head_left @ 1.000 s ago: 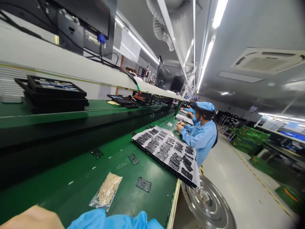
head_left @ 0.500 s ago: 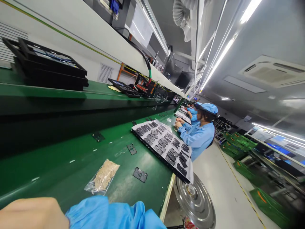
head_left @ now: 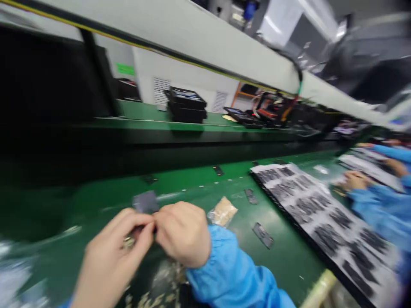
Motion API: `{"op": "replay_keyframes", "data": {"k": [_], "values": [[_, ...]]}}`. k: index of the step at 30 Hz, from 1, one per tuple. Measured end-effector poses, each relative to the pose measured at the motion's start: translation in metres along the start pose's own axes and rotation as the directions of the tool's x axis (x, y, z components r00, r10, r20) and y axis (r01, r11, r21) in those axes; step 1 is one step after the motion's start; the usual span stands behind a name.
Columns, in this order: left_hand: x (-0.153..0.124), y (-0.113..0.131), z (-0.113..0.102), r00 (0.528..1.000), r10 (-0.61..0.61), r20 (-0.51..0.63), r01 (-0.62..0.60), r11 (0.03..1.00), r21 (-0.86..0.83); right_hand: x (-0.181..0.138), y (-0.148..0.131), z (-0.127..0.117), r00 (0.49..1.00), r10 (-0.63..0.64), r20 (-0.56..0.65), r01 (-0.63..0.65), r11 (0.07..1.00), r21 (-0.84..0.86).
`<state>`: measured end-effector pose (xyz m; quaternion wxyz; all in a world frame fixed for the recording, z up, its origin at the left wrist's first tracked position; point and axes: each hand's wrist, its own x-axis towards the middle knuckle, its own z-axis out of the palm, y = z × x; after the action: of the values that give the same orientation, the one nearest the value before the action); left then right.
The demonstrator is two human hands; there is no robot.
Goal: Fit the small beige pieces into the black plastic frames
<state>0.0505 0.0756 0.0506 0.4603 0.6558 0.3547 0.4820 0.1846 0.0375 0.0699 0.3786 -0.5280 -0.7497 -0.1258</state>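
Note:
My left hand (head_left: pixel 117 246) is pinched closed, thumb against forefinger, at the lower edge of a dark flat plastic part (head_left: pixel 145 202) that sticks up beyond the fingertips. Pressed up against those fingertips, my right hand (head_left: pixel 183 233) has its fingers curled closed; what they grip is hidden. Small pale bits (head_left: pixel 150 299) lie scattered below both hands, blurred. Past my right wrist sits a clear bag (head_left: pixel 224 211) of tan material. Two dark flat parts, one nearer (head_left: pixel 263 235) and one farther (head_left: pixel 250 196), lie to the right on the green table (head_left: pixel 221 265).
A tray (head_left: pixel 308 201) lined with white sheet holds rows of dark parts at right. Beyond it are a co-worker's hands (head_left: pixel 355 180) and blue sleeves. Black trays (head_left: pixel 188 107) are stacked on the rear shelf. Clear plastic (head_left: pixel 19 273) lies lower left.
The view has swung left and down from the aisle to the table. Both my hands now show, fingertips together; earlier only one hand and a blue sleeve showed at the bottom edge.

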Motion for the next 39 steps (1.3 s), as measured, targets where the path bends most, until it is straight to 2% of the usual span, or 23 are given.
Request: {"op": "replay_keyframes", "data": {"k": [1, 2, 4, 7, 20, 24, 29, 34, 39], "values": [[0.003, 0.011, -0.005, 0.998, 0.043, 0.043, -0.05, 0.984, 0.174, 0.001, 0.001, -0.001, 1.0, -0.007, -0.028, 0.009, 0.998, 0.057], [0.006, 0.02, -0.007, 0.994, 0.088, 0.065, -0.102, 0.959, 0.266, 0.001, 0.001, -0.001, 0.998, -0.003, -0.058, 0.008, 0.995, 0.098], [0.009, 0.033, -0.007, 0.99, 0.113, 0.086, -0.137, 0.921, 0.364, 0.001, 0.001, -0.003, 0.996, -0.011, -0.09, 0.022, 0.993, 0.118], [0.006, 0.04, -0.003, 0.987, 0.12, 0.104, -0.153, 0.894, 0.42, 0.0, -0.002, -0.006, 0.994, -0.03, -0.107, 0.04, 0.995, 0.095], [0.004, 0.038, -0.002, 0.975, 0.18, 0.131, -0.22, 0.867, 0.447, 0.0, 0.0, -0.007, 0.993, -0.003, -0.114, 0.016, 0.993, 0.113], [0.003, 0.042, -0.007, 0.958, 0.246, 0.149, -0.287, 0.847, 0.447, 0.001, 0.003, -0.016, 0.988, 0.06, -0.144, -0.028, 0.977, 0.209], [0.001, 0.045, -0.014, 0.911, 0.35, 0.218, -0.411, 0.811, 0.415, 0.005, -0.001, -0.024, 0.999, 0.047, 0.01, -0.048, 0.948, 0.313], [0.0, 0.044, -0.015, 0.891, 0.377, 0.252, -0.45, 0.804, 0.389, 0.006, -0.003, -0.026, 0.994, 0.106, 0.033, -0.11, 0.89, 0.443], [0.0, 0.042, -0.014, 0.887, 0.377, 0.266, -0.456, 0.8, 0.39, 0.007, -0.002, -0.026, 0.995, 0.078, 0.06, -0.097, 0.861, 0.499]]}}
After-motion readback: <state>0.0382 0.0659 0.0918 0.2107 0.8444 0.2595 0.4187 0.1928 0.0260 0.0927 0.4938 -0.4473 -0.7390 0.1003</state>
